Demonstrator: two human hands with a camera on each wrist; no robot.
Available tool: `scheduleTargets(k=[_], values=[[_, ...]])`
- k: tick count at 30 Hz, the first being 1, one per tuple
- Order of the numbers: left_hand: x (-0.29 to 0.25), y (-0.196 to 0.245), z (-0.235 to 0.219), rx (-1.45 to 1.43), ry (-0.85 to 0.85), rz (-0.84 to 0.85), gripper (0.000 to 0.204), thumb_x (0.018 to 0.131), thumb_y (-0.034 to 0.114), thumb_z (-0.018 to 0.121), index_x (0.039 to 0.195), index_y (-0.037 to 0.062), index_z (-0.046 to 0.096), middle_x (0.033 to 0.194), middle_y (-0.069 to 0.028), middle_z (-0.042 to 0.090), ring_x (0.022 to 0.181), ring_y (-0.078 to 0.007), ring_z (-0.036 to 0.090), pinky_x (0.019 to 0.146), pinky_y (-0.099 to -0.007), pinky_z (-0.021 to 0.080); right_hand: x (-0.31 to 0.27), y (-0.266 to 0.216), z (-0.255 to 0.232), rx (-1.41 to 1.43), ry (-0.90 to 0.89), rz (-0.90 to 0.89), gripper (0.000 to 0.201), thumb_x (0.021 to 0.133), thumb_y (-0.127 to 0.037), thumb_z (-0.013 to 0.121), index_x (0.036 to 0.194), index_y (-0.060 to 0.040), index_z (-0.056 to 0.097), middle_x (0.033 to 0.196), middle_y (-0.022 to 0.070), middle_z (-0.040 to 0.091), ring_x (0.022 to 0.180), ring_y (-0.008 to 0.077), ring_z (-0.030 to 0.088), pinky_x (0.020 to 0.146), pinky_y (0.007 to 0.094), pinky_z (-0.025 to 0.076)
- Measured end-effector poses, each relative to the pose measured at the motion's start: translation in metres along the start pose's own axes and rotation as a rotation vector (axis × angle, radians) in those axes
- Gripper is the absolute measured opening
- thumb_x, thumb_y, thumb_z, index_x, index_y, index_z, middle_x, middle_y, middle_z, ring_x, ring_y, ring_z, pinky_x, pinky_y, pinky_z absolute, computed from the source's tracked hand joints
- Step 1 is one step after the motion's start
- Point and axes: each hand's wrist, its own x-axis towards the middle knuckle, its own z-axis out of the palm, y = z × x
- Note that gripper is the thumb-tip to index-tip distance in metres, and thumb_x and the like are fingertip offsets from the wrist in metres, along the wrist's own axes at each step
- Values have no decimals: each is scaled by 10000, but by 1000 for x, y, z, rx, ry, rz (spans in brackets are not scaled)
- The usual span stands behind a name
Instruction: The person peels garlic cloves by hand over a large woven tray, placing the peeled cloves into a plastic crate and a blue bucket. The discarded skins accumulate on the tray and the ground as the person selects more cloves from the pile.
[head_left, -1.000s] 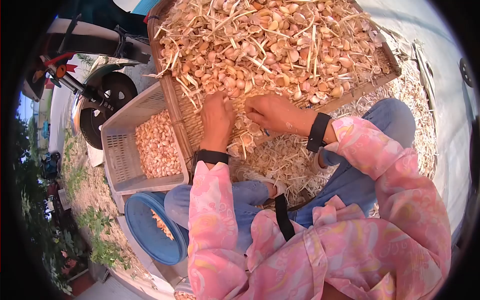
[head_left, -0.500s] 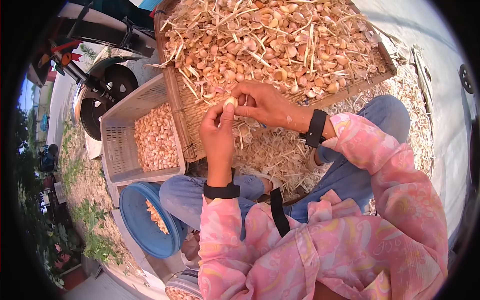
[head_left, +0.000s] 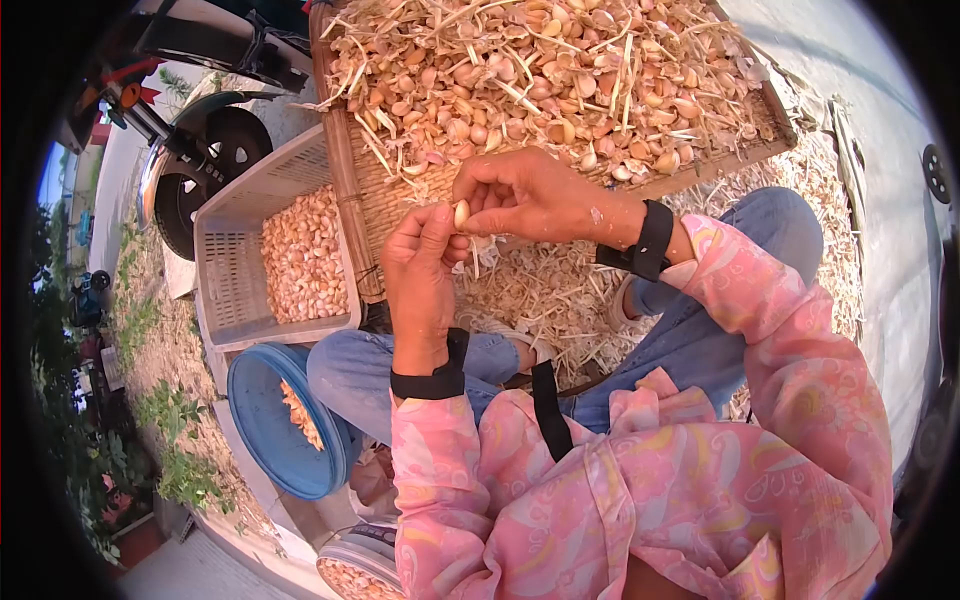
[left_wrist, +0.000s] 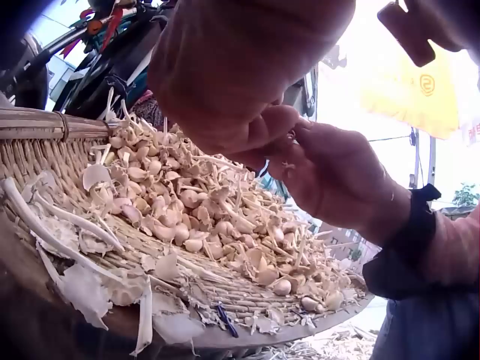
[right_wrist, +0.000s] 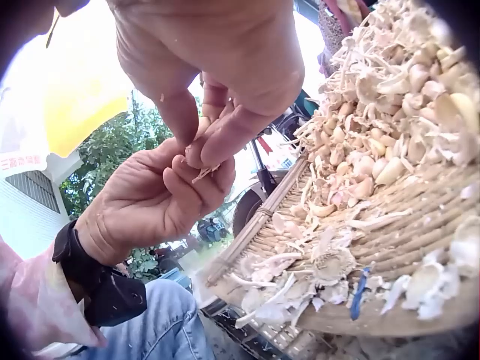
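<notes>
A pale garlic clove (head_left: pixel 461 214) sits between the fingertips of both hands, just off the near edge of the woven tray (head_left: pixel 385 205). My left hand (head_left: pixel 418 275) pinches it from the left, thumb uppermost. From the other side my right hand (head_left: pixel 540 197) pinches it between thumb and bent fingers. In the right wrist view a shred of dry skin (right_wrist: pixel 202 175) hangs at the meeting fingertips, which largely hide the clove there. Beyond the hands lies a heap of garlic cloves (head_left: pixel 560 85) mixed with dry stalks and papery skins.
A plastic crate (head_left: pixel 222 260) of cloves stands left of the tray. Below it are a blue bucket (head_left: pixel 245 425) with orange-brown pieces and a round tub (head_left: pixel 335 550) of cloves. Husks (head_left: pixel 540 300) cover the ground between the legs. A motorbike wheel (head_left: pixel 215 170) stands behind the crate.
Both hands have lifted from the tray's near edge and come together. The clove now shows between their fingertips, and the hands have shifted slightly since half a second ago.
</notes>
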Motion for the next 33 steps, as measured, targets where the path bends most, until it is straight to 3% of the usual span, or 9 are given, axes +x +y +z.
scheduleTargets(k=[6, 9, 15, 20, 22, 25, 28, 31, 33], values=[[0, -9, 6, 18, 94, 50, 185, 875, 213, 599, 865, 29, 584, 711, -8, 588, 613, -58, 518, 558, -179, 420, 1, 0, 1, -66, -56, 41, 118, 818, -91, 628, 874, -27, 546, 766, -10, 551, 673, 39, 524, 580, 191, 432], [2, -11, 8, -95, 121, 43, 177, 900, 205, 560, 885, 28, 561, 743, -19, 588, 622, -68, 529, 567, -185, 434, -1, 6, 6, -146, 106, -35, 127, 814, -78, 618, 890, -24, 531, 786, -8, 540, 684, 43, 530, 584, 190, 447], [-1, -8, 15, -175, 261, 109, 167, 934, 174, 494, 932, 9, 524, 806, -46, 579, 618, -91, 537, 575, -207, 456, -4, 12, 13, 490, 266, 243, 189, 846, -165, 590, 933, -21, 504, 759, -7, 500, 675, 56, 534, 572, 198, 476], [-2, -22, 22, 77, 229, 323, 168, 941, 156, 468, 973, -3, 509, 781, -43, 559, 595, -89, 503, 551, -208, 429, -3, 15, 18, 219, 95, 277, 206, 872, -224, 560, 938, -40, 496, 755, -7, 495, 616, 58, 501, 517, 189, 418], [-4, -22, 25, -78, 221, 279, 179, 943, 157, 459, 993, -8, 507, 796, -52, 553, 597, -89, 481, 535, -209, 407, -3, 14, 19, 121, 82, 251, 182, 881, -224, 546, 911, -52, 496, 748, -19, 491, 571, 72, 466, 496, 203, 381], [-3, -22, 17, -371, 180, 140, 187, 937, 146, 461, 1024, -15, 502, 852, -83, 544, 632, -104, 474, 541, -210, 408, -3, 27, 23, 28, 68, -106, 208, 886, -240, 542, 909, -37, 507, 697, 14, 517, 550, 99, 464, 505, 252, 403], [-6, -17, 2, -551, 149, 10, 204, 936, 152, 462, 1045, -18, 494, 893, -106, 535, 651, -118, 468, 539, -213, 409, -8, 18, 10, -304, -47, 230, 322, 860, -317, 544, 840, 4, 542, 670, 169, 584, 642, 280, 585, 568, 393, 437], [-19, -20, -25, -666, 41, -104, 242, 943, 187, 445, 1071, -14, 486, 934, -117, 543, 714, -142, 512, 566, -227, 452, -13, 17, 2, -833, -21, 370, 390, 874, -403, 500, 910, -20, 560, 676, 184, 598, 706, 365, 598, 595, 449, 448], [-22, -30, -30, -719, 52, -223, 269, 948, 219, 425, 1090, -3, 482, 978, -121, 552, 794, -169, 552, 610, -255, 499, -9, 8, 9, -663, 6, 284, 415, 869, -442, 487, 956, -41, 553, 736, 162, 612, 735, 368, 596, 616, 463, 447]])
